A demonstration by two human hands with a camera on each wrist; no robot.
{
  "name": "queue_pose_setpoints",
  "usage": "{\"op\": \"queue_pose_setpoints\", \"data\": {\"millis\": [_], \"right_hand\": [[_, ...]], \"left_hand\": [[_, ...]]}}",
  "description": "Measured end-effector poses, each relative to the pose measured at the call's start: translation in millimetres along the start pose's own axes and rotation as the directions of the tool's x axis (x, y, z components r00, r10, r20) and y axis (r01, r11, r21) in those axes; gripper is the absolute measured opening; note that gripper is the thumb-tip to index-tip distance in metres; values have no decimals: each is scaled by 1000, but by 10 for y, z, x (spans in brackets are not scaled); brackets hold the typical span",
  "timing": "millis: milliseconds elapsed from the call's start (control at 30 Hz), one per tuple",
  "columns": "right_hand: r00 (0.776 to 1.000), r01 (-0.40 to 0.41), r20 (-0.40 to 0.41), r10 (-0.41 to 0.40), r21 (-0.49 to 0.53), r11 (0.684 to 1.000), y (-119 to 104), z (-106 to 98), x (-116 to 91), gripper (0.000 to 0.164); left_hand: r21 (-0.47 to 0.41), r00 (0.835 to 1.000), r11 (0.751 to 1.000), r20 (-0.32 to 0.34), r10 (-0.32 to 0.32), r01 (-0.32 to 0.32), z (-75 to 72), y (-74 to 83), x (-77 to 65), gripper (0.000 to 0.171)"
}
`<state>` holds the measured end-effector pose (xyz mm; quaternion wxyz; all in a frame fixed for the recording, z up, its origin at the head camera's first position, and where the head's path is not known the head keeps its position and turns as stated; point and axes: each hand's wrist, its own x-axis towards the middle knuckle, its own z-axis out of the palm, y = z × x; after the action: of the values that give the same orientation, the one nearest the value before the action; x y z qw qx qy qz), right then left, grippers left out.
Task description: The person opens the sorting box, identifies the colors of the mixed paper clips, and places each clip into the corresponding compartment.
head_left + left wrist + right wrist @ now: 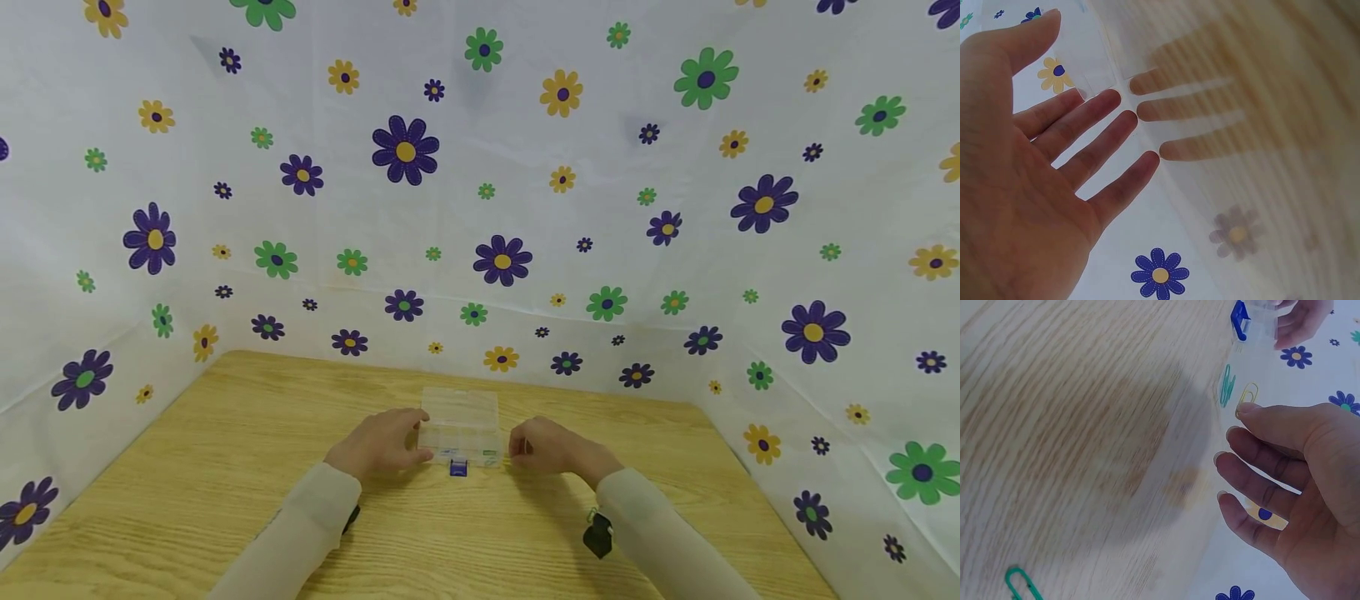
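Observation:
A clear plastic compartment box lies on the wooden table with its lid folded back and its blue latch toward me. My left hand is at the box's left side; its fingers are straight, their tips meeting their own reflections on the glossy surface. Just off the right end is my right hand. It pinches a yellow paper clip at the thumb tip, the index finger largely hidden behind the thumb. Green paper clips show at the box's near end.
Another green paper clip shows at the lower left of the right wrist view. Flower-patterned white cloth surrounds the table at the back and both sides. A dark device hangs at the right wrist.

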<state>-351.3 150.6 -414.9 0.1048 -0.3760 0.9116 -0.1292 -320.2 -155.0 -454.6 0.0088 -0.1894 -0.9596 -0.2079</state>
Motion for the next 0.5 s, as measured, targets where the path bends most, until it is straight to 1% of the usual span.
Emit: {"op": "queue_pose_setpoints", "data": {"millis": [333, 500], "right_hand": [[999, -32, -1, 32, -2, 999, -62, -33, 49, 10], [1000, 3, -10, -3, -4, 1000, -75, -53, 84, 10]], "left_hand": [[-1, 1000, 1000, 2, 8, -8, -14, 11, -12, 60], [1, 1000, 1000, 4, 5, -5, -19, 20, -18, 60]]}}
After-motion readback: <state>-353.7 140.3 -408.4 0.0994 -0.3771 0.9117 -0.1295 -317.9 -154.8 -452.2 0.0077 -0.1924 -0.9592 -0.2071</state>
